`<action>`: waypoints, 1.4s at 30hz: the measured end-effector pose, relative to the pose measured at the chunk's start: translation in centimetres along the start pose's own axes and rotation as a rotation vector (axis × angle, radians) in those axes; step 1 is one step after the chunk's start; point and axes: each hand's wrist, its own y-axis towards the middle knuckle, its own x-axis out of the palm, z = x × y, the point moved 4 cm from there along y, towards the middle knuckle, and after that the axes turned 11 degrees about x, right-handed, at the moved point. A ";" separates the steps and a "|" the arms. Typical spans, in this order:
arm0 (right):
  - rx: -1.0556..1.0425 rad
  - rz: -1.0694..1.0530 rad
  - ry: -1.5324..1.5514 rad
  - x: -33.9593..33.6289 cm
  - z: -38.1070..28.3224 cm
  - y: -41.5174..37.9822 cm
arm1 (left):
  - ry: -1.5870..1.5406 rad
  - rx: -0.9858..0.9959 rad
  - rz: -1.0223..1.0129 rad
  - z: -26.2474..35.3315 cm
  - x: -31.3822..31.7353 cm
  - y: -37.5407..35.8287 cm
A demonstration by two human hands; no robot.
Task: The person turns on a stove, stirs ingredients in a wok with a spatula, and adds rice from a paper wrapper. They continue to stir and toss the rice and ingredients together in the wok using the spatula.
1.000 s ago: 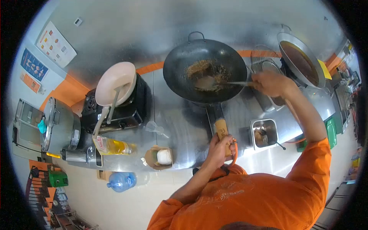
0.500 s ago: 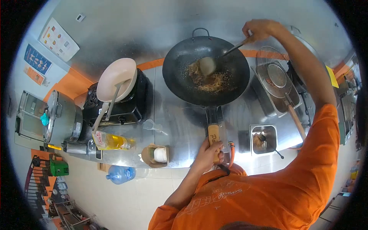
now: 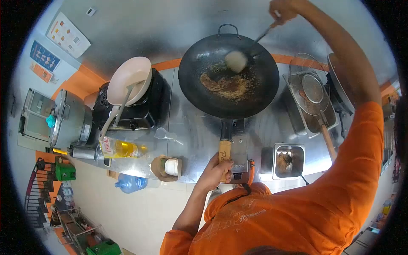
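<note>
My left hand is wrapped round the wooden handle of a large black wok. My right hand grips the end of a wok spatula above the far right rim. Its pale, broad head is inside the wok, behind a patch of brown, crumbly food spread over the bottom. Under the wok handle shows part of a stove, with most of it hidden by the wok.
Left stands a black stove bearing a pale frying pan. An oil bottle and cardboard container lie near the front edge. On the right are a wire strainer over a metal pan and a small steel container.
The spatula head has shifted slightly up and right in the wok, and my right hand has risen. The brown food is more spread out. My left hand stays on the handle.
</note>
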 end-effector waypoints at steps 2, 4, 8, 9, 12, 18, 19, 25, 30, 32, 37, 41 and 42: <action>0.618 -0.222 0.057 -2.7 -3.3 -6.0 | -0.003 0.015 0.028 0.1 0.1 0.0; 0.272 -0.037 0.118 2.1 -2.3 -7.4 | -0.006 0.018 0.045 0.1 0.0 0.1; 0.333 0.024 0.340 2.4 -11.0 -11.3 | -0.033 -0.048 0.030 -0.4 0.2 0.4; 0.354 -0.006 0.272 1.2 -11.1 -12.7 | -0.044 -0.066 0.029 -0.4 0.0 0.4; 0.428 -0.152 0.240 0.8 -12.7 -15.1 | -0.106 -0.054 0.010 -0.4 0.5 0.0; 0.422 -0.075 0.389 5.5 -20.1 -15.4 | -0.155 -0.040 -0.037 -0.4 1.7 -0.8; 0.530 -0.101 0.439 5.6 -20.4 -15.9 | -0.162 -0.035 -0.025 0.0 1.9 -1.1; 0.599 0.057 0.422 7.3 -24.8 -15.4 | -0.178 -0.034 -0.060 -0.2 2.6 -1.2; 0.542 -0.111 0.516 3.9 -25.7 -16.4 | -0.154 0.037 -0.058 -0.1 3.0 -0.8; 0.506 -0.137 0.571 5.4 -26.9 -16.3 | -0.161 0.037 -0.082 -0.7 3.3 -1.2; 0.583 -0.142 0.464 5.2 -25.2 -16.9 | -0.174 0.057 -0.075 -0.1 3.3 -1.2; 0.566 -0.061 0.511 6.5 -27.7 -15.2 | -0.153 0.047 -0.071 -1.4 3.4 -1.3; 0.621 -0.017 0.438 7.0 -26.5 -14.6 | -0.165 0.067 -0.087 -1.3 3.3 -1.1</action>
